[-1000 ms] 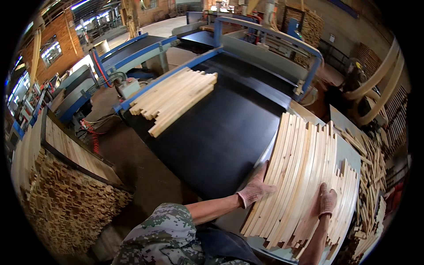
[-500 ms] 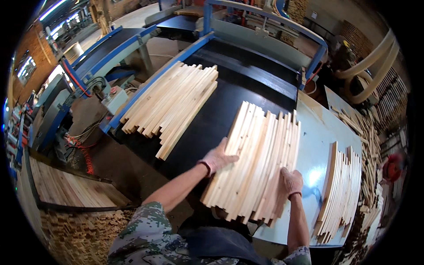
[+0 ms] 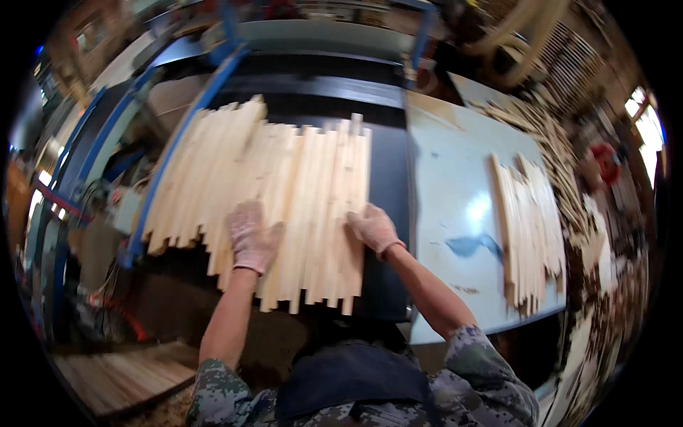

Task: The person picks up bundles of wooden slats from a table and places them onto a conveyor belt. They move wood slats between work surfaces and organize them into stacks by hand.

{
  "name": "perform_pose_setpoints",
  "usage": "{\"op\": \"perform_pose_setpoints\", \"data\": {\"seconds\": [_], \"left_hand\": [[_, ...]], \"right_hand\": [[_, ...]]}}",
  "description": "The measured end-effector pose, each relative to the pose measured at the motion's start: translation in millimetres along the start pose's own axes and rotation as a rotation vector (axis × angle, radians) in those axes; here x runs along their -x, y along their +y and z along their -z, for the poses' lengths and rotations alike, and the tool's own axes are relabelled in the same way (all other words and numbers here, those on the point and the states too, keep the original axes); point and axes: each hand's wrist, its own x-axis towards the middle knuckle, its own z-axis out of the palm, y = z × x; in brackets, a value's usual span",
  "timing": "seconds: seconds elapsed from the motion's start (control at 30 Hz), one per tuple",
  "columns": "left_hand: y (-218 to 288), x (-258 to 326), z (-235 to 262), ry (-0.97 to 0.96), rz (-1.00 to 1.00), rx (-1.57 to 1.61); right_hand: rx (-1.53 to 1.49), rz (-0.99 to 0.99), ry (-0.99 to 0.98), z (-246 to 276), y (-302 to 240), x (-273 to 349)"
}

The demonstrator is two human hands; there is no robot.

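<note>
Two batches of pale wooden slats lie side by side on a black conveyor belt, touching or nearly so. My left hand, in a light knitted glove, rests flat on the slats near where the batches meet, fingers stretched forward and thumb out to the side. At the outer edge of the right batch of slats is my right hand, also gloved. Its thumb lies over the outermost slats and its fingers extend along their side. The left batch of slats has uneven ends.
A pale blue-grey table adjoins the belt on the right, bearing another slat batch. Scrap strips are heaped beyond it. A blue machine rail runs along the belt's left. Stacked boards stand at lower left.
The right batch has moved left and away from me, up against the left batch on the belt. My left hand has shifted from its edge onto the slats' tops. The view has turned right.
</note>
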Motion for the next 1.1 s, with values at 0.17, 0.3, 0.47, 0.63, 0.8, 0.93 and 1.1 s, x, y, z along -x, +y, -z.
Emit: {"op": "perform_pose_setpoints", "data": {"seconds": [0.17, 0.3, 0.47, 0.63, 0.8, 0.93, 1.1], "left_hand": [[17.9, -6.3, 11.0, -0.044, -0.022, -0.04], [21.7, -2.6, 19.5, -0.034, 0.007, -0.131], [49.0, -23.6, -13.4, -0.027, 0.113, 0.303], [204.9, -1.9, -22.2, -0.049, -0.324, 0.762], [386.0, 44.8, -45.9, -0.207, -0.628, 0.803], [458.9, 98.8, -71.1, -0.313, -0.683, 0.553], [518.8, 130.2, -99.4, -0.348, -0.608, 0.593]], "right_hand": [[-0.018, 0.116, -0.067, 25.0, 45.2, 38.5], [-0.132, -0.055, 0.012, 110.6, 73.6, 131.0], [-0.047, -0.089, 0.81, 233.4, 240.5, 240.3], [0.519, -0.396, 1.027, 366.6, 358.2, 308.1], [0.267, -0.606, 0.717, 413.8, 377.2, 293.6], [0.094, -0.47, 0.499, 389.8, 323.0, 282.8], [0.156, -0.463, 0.394, 408.2, 356.2, 209.3]]}}
